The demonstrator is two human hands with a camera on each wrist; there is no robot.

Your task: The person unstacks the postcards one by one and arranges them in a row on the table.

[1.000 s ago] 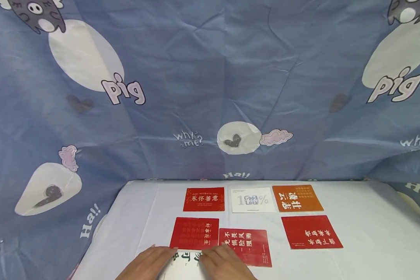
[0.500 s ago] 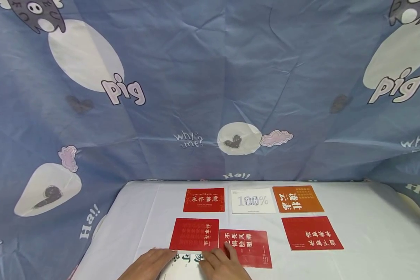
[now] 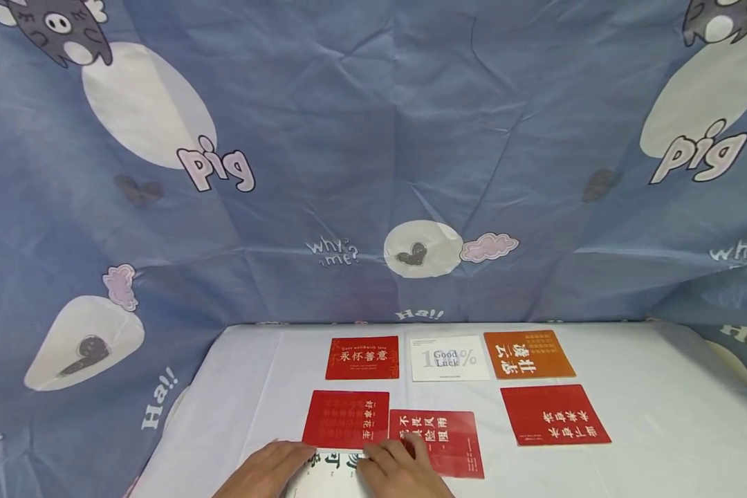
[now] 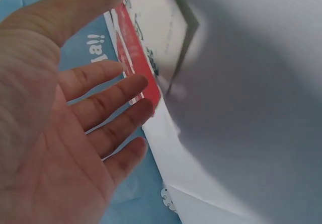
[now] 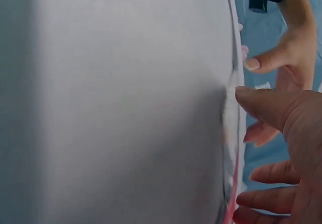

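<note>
A white card (image 3: 326, 482) with dark green characters lies at the table's front, its lower part cut off by the frame edge. My left hand (image 3: 266, 470) touches its left side. On the card's right side rests my right hand (image 3: 401, 470), its outer fingers overlapping a red card (image 3: 454, 443) with white characters. In the left wrist view, the fingers of the left hand (image 4: 65, 143) are fairly straight and spread beside the white card (image 4: 163, 32). The right wrist view shows the right hand (image 5: 297, 128) with extended fingers and thumb, and the left hand (image 5: 297, 58) beyond it.
Just behind the white card lies another red card (image 3: 342, 418). Along the back are a red card (image 3: 362, 358), a white "Good Luck" card (image 3: 448, 358) and an orange card (image 3: 529, 354). One more red card (image 3: 554, 415) lies right. Blue patterned cloth (image 3: 299, 173) hangs behind the white table (image 3: 653, 387).
The right hand's fingers have shifted and drawn together slightly over the neighbouring red card. The left hand and white card have barely moved. The head view has tilted slightly.
</note>
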